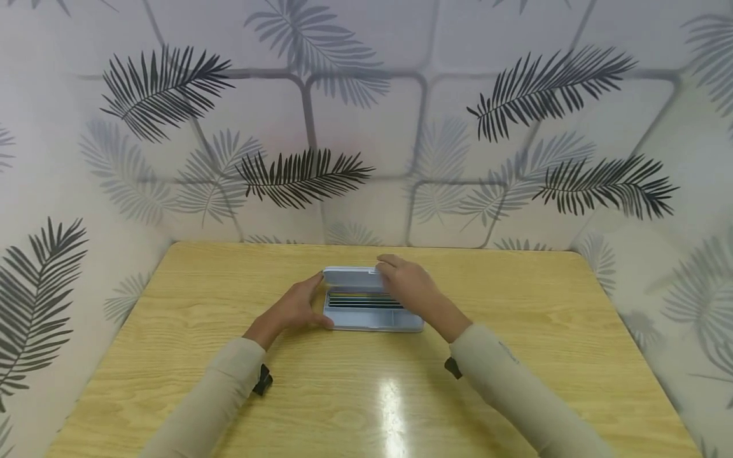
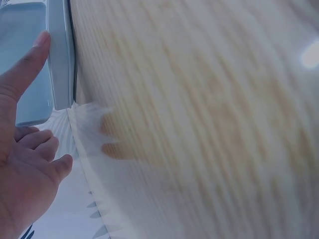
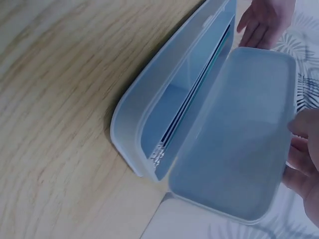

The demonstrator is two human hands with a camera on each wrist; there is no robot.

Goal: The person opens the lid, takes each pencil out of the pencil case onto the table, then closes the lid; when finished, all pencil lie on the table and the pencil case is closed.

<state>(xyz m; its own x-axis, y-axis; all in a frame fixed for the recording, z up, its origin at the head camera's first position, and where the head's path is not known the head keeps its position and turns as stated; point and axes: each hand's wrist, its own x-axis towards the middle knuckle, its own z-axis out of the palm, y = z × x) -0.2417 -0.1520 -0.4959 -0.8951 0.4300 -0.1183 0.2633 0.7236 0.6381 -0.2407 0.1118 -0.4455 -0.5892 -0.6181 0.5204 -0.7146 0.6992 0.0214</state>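
A light blue pencil case (image 1: 361, 319) lies open on the table, its hinged lid (image 3: 239, 134) raised along the back edge. Several dark pencils (image 1: 361, 303) lie lengthwise inside, and their ends show near a corner in the right wrist view. My left hand (image 1: 294, 306) holds the case's left end, the thumb at the front corner and a finger up by the lid. In the left wrist view the left thumb (image 2: 32, 62) lies straight across the rim. My right hand (image 1: 413, 286) grips the lid's free edge towards its right end, hiding part of the case.
The wooden table (image 1: 321, 407) carries the case near its back edge. Behind it stands a wall (image 1: 366, 127) with a leaf pattern. A bright reflection shows on the tabletop in front of the case. Dark straps hang below both sleeves.
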